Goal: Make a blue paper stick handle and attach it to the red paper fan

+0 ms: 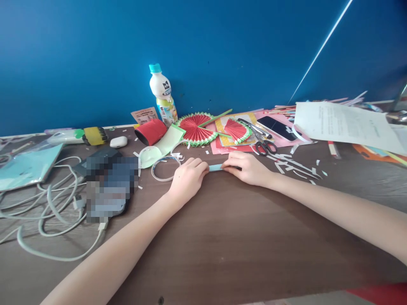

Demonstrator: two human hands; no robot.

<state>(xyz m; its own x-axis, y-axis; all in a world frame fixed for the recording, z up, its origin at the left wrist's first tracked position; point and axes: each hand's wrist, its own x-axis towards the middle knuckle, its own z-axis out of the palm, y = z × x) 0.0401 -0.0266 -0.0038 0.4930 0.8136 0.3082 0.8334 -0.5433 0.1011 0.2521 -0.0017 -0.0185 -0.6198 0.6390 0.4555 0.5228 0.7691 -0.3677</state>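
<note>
A narrow light-blue strip of paper (215, 167) stretches between my two hands, low over the brown desk. My left hand (189, 178) is closed on its left end, fingers curled. At the other end, my right hand (245, 167) pinches the strip between thumb and fingers. Just left of my left hand lies a roll of tape (154, 171). Beyond my hands are two pleated paper watermelon fans, one round (192, 130) and a smaller one (237, 131). Black-handled scissors (266, 147) rest behind my right hand, close to scattered white paper scraps (294, 167).
A drink bottle (163, 95) stands against the blue wall, beside a red cylinder (151, 131). At left lie a phone (114, 186), looped white cables (47, 212) and an earbud case (118, 142). Another phone (276, 128) and a printed sheet (343, 125) are at right.
</note>
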